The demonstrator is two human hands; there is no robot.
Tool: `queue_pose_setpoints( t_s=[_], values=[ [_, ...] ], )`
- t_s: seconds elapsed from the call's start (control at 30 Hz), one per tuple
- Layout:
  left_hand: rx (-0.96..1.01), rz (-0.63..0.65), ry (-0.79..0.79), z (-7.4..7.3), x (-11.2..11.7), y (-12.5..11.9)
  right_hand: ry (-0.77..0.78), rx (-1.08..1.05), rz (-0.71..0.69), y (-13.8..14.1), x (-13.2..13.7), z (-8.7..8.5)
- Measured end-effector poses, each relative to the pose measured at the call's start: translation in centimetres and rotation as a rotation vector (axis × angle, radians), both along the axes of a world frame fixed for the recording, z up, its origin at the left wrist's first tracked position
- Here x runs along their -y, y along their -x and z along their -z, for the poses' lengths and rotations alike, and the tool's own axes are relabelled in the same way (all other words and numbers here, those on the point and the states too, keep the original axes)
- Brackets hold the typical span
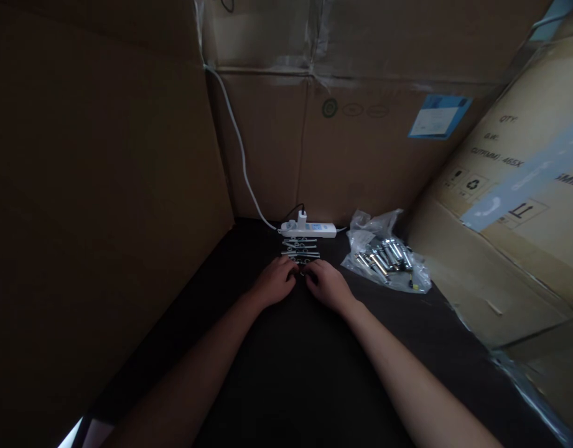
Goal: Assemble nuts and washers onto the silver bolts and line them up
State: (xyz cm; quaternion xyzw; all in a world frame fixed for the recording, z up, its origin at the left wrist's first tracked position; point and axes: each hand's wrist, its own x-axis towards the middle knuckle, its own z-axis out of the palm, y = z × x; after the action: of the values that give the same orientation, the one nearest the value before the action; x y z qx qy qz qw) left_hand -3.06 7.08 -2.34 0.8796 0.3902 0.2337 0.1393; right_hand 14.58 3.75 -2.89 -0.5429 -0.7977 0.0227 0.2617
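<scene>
Through the head camera, I saw a long white plastic power strip point(326, 231) before a brown cardboard wall point(267, 137), which bore a blue-and-white paper label point(438, 117). On the right, a printed tan cardboard carton point(482, 267) carried pale blue tape point(524, 180).

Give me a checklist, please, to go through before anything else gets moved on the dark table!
1. Both grips near the pieces: ok. The left grip and right grip are side by side at the near end of the small metal pieces.
2. Something held firmly: cannot tell. The fingertips are too small and dark.
3. Pieces well away from the power strip: not ok. The farthest lie right beside it.
4. White cord clear of both grips: ok. It runs up behind the strip.
5. Plastic bag out of the way: ok. It sits off to the right.
</scene>
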Motion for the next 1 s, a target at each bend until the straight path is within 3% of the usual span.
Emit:
queue_pose_setpoints(
  t_s=[0.13, 0.5, 1.0],
  values=[
    [-0.015, 0.096, -0.009, 0.05, 0.21, -0.12, 0.009, 0.011, 0.018, -0.04, -0.04, -0.02],
    [-0.054, -0.014, -0.034, -0.06, 0.24, -0.14, 0.004, 0.011, 0.057, 0.07, 0.13, -0.38],
    [-0.102, 0.006, -0.009, -0.01, 0.35, -0.13, 0.051, 0.014, 0.018, 0.18, 0.23, -0.27]
  ],
)
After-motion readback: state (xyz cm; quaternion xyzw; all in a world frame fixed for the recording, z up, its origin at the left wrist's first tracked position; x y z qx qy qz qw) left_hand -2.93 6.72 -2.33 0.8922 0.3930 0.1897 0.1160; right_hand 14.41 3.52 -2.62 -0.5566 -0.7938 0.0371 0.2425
